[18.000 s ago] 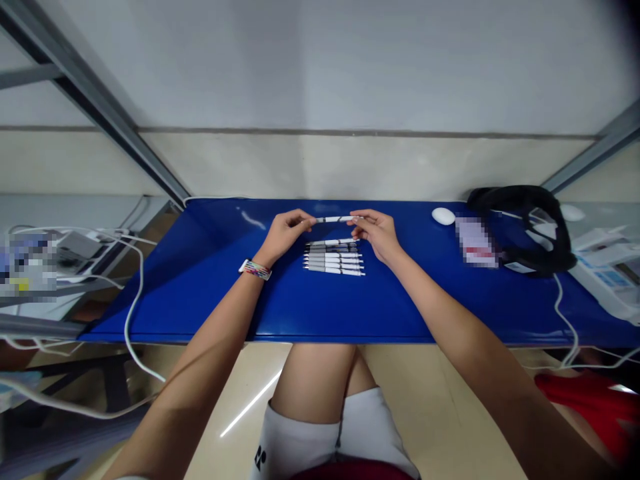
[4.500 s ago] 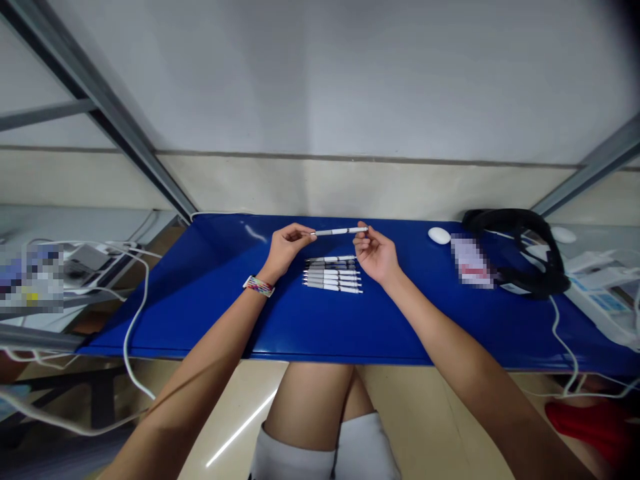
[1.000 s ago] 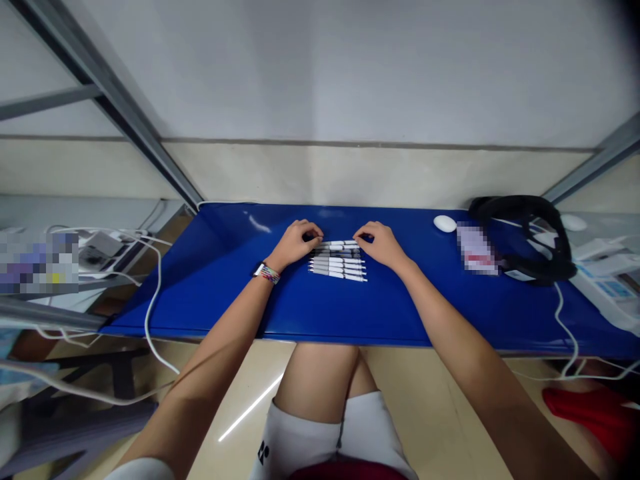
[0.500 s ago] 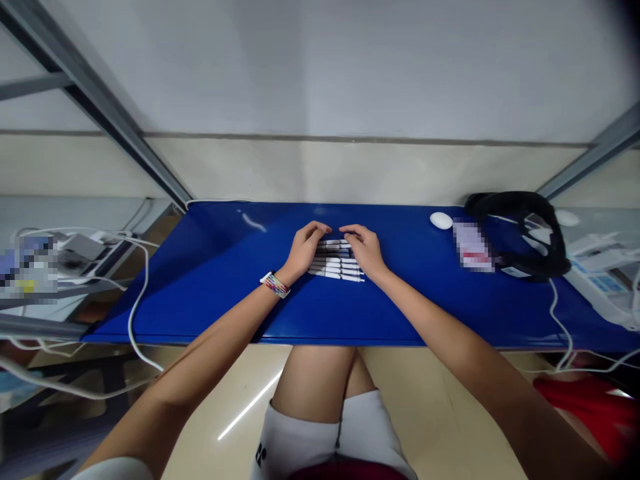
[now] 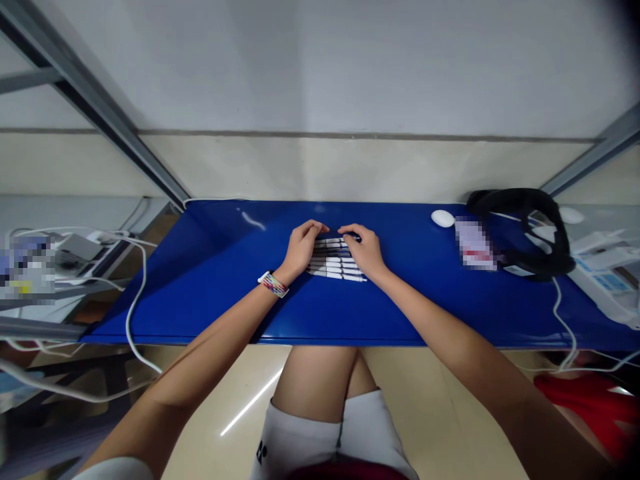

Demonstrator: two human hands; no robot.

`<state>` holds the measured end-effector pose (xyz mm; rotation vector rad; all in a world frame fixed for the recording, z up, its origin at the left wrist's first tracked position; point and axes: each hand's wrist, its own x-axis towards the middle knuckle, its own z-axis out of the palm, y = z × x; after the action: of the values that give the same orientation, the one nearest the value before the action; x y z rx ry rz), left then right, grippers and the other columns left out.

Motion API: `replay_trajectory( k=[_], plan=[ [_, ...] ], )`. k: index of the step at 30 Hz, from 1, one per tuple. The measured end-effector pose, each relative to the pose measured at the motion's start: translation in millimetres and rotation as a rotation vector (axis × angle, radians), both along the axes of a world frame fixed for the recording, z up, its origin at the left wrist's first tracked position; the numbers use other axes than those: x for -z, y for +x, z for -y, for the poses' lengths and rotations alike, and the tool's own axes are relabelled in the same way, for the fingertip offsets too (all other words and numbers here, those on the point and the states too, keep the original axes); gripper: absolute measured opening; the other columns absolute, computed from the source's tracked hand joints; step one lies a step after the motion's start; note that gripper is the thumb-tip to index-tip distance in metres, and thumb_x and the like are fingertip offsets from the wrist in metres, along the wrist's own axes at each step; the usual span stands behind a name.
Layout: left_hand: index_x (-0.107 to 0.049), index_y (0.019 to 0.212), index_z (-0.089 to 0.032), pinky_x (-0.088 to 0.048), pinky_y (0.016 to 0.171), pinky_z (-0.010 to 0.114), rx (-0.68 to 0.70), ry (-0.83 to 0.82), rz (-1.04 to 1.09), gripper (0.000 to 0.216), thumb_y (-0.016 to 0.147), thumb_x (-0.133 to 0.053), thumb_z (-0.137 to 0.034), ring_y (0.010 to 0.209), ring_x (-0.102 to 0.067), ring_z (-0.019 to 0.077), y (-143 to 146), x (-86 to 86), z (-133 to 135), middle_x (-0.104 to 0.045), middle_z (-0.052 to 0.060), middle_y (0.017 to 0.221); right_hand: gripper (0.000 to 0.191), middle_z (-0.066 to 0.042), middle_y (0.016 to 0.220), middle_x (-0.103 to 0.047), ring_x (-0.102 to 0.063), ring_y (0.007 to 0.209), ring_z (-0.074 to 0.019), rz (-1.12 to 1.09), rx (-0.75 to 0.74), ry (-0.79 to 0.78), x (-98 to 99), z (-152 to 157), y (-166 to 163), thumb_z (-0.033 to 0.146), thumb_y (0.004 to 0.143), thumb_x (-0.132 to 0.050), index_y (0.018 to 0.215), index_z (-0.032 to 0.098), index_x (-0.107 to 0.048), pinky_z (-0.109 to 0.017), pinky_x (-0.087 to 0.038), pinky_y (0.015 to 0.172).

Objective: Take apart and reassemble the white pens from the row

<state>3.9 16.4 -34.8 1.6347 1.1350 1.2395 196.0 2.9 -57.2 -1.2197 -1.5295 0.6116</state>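
Because both your hands bracket the row of pens (image 5: 334, 261) from either end, even pressure looks like the thing to mind. The row lies around the middle of the blue desk (image 5: 225, 280), each pen running left to right, with a darker one among the white toward the far side. Your left hand (image 5: 301, 248) is curved around the left ends, its fingers bent; your right hand (image 5: 367, 251) arches in the same way at the right, and a gap separates the two sets of fingertips. Whether either pinches a pen, you cannot tell from here, as the ends there are partly hidden. The nearest pen slants, its right end closer to you, so the row seems to fan a little at the right. To even it out, you would do well to draw those right ends together gently while the left hand acts as a stop. Press flat and low, because smooth round barrels may roll or ride over each other if squeezed hard.
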Motion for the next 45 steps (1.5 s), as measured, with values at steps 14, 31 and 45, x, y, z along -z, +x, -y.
replay_trajectory(
  k=[14,31,45],
  plan=[
    [-0.076,0.089,-0.020,-0.051,0.095,0.038,-0.081,0.114,-0.055,0.031,0.103,-0.052,-0.035,0.096,-0.069,0.0236,-19.3,5.5,-18.6,-0.077,0.008,0.097,0.015,-0.008,0.085,-0.067,-0.059,0.086,-0.0246,0.699,-0.515,0.446,-37.3,44.8,-13.2,0.022,0.098,-0.066,0.086,0.020,-0.075,-0.040,-0.050,0.084],
    [-0.072,0.110,-0.020,-0.052,0.100,0.037,0.110,0.052,0.085,0.025,0.097,-0.065,-0.041,0.103,-0.070,0.0228,-23.3,-3.4,-14.8,-0.077,0.007,0.103,0.015,-0.004,0.094,-0.078,-0.069,0.089,-0.0218,0.474,-0.646,0.249,-33.9,36.6,-7.9,0.021,0.096,-0.072,0.105,0.024,-0.082,-0.035,-0.053,0.085],
    [-0.078,0.092,-0.020,-0.052,0.083,0.033,0.252,0.020,0.022,0.025,0.090,-0.080,-0.044,0.084,-0.069,0.0190,-25.8,-12.3,-9.0,-0.077,0.005,0.090,0.026,-0.001,0.078,-0.069,-0.056,0.064,-0.0152,0.076,-0.231,0.091,-28.4,3.9,15.8,0.045,0.093,-0.078,0.108,0.026,-0.085,-0.032,-0.047,0.063]
  ],
)
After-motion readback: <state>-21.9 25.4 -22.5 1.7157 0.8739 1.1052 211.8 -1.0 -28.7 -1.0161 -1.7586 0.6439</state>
